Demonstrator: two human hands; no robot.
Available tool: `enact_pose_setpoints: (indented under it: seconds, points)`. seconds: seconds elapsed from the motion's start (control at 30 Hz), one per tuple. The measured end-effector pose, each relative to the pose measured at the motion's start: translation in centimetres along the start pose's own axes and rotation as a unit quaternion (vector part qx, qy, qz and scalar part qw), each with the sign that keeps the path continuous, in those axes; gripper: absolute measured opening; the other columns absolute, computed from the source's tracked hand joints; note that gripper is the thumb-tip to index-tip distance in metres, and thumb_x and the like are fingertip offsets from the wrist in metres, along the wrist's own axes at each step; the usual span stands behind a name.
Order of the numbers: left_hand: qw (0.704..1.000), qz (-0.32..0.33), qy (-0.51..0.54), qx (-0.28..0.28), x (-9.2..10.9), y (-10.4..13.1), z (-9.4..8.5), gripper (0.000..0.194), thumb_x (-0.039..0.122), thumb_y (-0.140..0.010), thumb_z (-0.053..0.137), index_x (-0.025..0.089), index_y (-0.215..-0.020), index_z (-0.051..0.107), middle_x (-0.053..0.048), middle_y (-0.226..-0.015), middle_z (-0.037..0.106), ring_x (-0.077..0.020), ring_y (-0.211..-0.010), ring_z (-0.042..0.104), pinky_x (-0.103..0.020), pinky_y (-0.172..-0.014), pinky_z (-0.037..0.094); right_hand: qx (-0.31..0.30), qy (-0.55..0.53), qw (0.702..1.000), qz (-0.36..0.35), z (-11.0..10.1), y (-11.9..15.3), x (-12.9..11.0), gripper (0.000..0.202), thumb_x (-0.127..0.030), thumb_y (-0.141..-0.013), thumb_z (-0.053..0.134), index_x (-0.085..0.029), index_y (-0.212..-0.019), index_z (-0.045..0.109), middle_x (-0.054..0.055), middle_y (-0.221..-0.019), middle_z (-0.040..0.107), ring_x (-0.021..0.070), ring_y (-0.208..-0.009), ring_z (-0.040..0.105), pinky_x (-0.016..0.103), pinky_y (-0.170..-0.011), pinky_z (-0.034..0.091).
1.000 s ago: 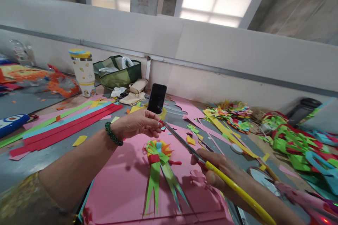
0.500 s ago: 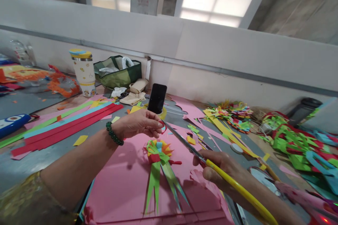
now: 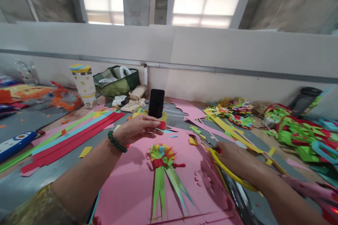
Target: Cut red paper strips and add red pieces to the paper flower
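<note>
Between the thumb and fingers of my left hand is a small red paper piece, held above the pink foam sheet. My right hand is closed on yellow-handled scissors, low over the right edge of the sheet; their blades are partly hidden and point up and left. Below my left hand a paper flower lies on the sheet, with a layered yellow, orange, green and red head and forked green tails. A green bead bracelet circles my left wrist.
A phone stands upright behind the sheet. Red paper strips lie at left, near a tumbler and a green bag. Finished paper flowers and green-red paper pieces are heaped at right.
My right hand and the scissors have moved right and away from my left hand, down beside the sheet. The red piece in my left hand shows more clearly. The view has tilted up slightly.
</note>
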State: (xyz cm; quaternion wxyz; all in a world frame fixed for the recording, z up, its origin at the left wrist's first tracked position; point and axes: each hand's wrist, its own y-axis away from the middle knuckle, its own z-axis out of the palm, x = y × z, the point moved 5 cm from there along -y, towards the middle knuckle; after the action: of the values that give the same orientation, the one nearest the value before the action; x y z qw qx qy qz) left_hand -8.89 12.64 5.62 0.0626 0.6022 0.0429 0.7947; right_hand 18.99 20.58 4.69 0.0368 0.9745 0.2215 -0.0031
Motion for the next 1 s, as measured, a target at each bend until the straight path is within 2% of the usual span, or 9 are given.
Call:
enact_pose_setpoints:
  seconds: [0.27,0.43,0.47,0.53,0.57,0.63,0.73,0.8,1.0]
  points:
    - [1.0,-0.01,-0.005,-0.003,-0.4,0.2,0.7,0.01,0.019,-0.074,0.074,0.01,-0.078,0.073,-0.005,-0.07,0.071,-0.0111,-0.068,0.067,-0.016,-0.062,0.051,-0.023,-0.011,1.0,-0.014,0.1,0.9,-1.0,0.021,-0.026,-0.083,0.047,-0.018,-0.09,0.066,0.015,-0.088,0.072,0.0304,-0.079,0.067,0.034,-0.059,0.042]
    - [1.0,-0.014,0.003,-0.016,-1.3,0.1,1.5,0.011,0.019,-0.074,0.075,0.01,-0.08,0.073,-0.006,-0.07,0.071,-0.0108,-0.066,0.066,-0.016,-0.063,0.051,-0.031,0.01,0.999,-0.026,-0.7,1.3,-0.4,0.021,-0.024,-0.072,0.061,-0.022,-0.091,0.07,0.011,-0.087,0.073,0.0318,-0.083,0.067,0.035,-0.063,0.043]
    - [1.0,-0.017,0.006,-0.017,-1.5,0.2,1.7,0.011,0.019,-0.073,0.074,0.01,-0.079,0.073,-0.006,-0.069,0.071,-0.0106,-0.065,0.066,-0.016,-0.063,0.051,-0.019,0.016,0.999,-0.024,-0.9,1.3,-0.5,0.02,-0.024,-0.073,0.06,-0.023,-0.089,0.071,0.01,-0.085,0.073,0.0306,-0.081,0.066,0.035,-0.063,0.043]
    - [0.999,-0.024,0.015,-0.02,-2.1,0.2,2.4,0.011,0.019,-0.072,0.075,0.01,-0.077,0.073,-0.006,-0.068,0.07,-0.0105,-0.064,0.064,-0.017,-0.061,0.051,0.062,0.001,0.997,-0.054,-1.9,1.6,-1.5,0.019,-0.025,-0.08,0.054,-0.023,-0.09,0.07,0.008,-0.086,0.071,0.0254,-0.079,0.065,0.034,-0.065,0.044]
    - [0.999,-0.027,0.021,-0.023,-2.4,0.3,2.7,0.012,0.02,-0.072,0.076,0.01,-0.077,0.072,-0.005,-0.068,0.069,-0.0104,-0.063,0.064,-0.017,-0.061,0.051,0.124,-0.025,0.987,-0.099,-2.4,2.0,-2.5,0.02,-0.025,-0.084,0.051,-0.023,-0.093,0.068,0.008,-0.089,0.07,0.0223,-0.08,0.064,0.033,-0.067,0.045]
    - [0.998,-0.031,0.031,-0.043,-3.1,0.4,3.6,0.014,0.022,-0.07,0.077,0.01,-0.076,0.072,-0.004,-0.068,0.068,-0.0099,-0.063,0.062,-0.018,-0.06,0.05,0.246,-0.104,0.934,-0.237,-3.3,3.4,-5.0,0.019,-0.027,-0.09,0.049,-0.022,-0.1,0.065,0.008,-0.096,0.066,0.0176,-0.084,0.062,0.03,-0.072,0.047]
    - [0.996,-0.035,0.025,-0.079,-4.1,0.8,4.9,0.017,0.026,-0.072,0.076,0.011,-0.078,0.072,-0.003,-0.069,0.066,-0.0094,-0.064,0.061,-0.018,-0.061,0.049,0.315,-0.173,0.85,-0.386,-3.1,5.3,-7.7,0.016,-0.023,-0.089,0.056,-0.021,-0.104,0.061,0.007,-0.096,0.062,0.0151,-0.087,0.059,0.027,-0.074,0.048]
    - [0.994,-0.041,0.015,-0.096,-4.6,1.1,5.6,0.017,0.027,-0.073,0.075,0.012,-0.079,0.072,-0.003,-0.066,0.065,-0.0085,-0.062,0.06,-0.017,-0.06,0.047,0.321,-0.175,0.834,-0.413,-2.6,5.9,-8.4,0.015,-0.02,-0.088,0.057,-0.02,-0.103,0.062,0.006,-0.093,0.061,0.0143,-0.084,0.057,0.026,-0.072,0.047]
    - [0.991,-0.047,0.012,-0.126,-5.2,1.7,6.9,0.016,0.027,-0.075,0.073,0.012,-0.07,0.071,-0.003,-0.064,0.064,-0.007,-0.059,0.056,-0.014,-0.054,0.041,0.291,-0.177,0.836,-0.429,-2.1,5.7,-8.6,0.011,-0.019,-0.091,0.053,-0.018,-0.092,0.065,0.006,-0.087,0.06,0.0135,-0.079,0.055,0.026,-0.069,0.045]
